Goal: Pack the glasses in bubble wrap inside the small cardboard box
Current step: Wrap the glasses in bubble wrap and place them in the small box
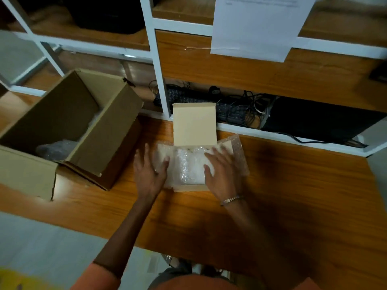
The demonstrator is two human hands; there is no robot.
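A small cardboard box [194, 122] sits on the wooden table with its lid standing open at the back. Clear bubble wrap [187, 164] fills the box and spills over its left and right sides. The glasses are hidden under the wrap. My left hand [149, 170] lies flat on the wrap at the box's left side, fingers spread. My right hand [222, 171], with a bracelet on the wrist, presses the wrap down at the right side.
A large open cardboard box [100, 141] stands to the left on the table [293, 185], with a wrapped bundle [55, 150] inside. Behind, a white shelf frame [162, 80] holds a keyboard [188, 97], cables and a dark case. A paper sheet [257, 26] hangs above.
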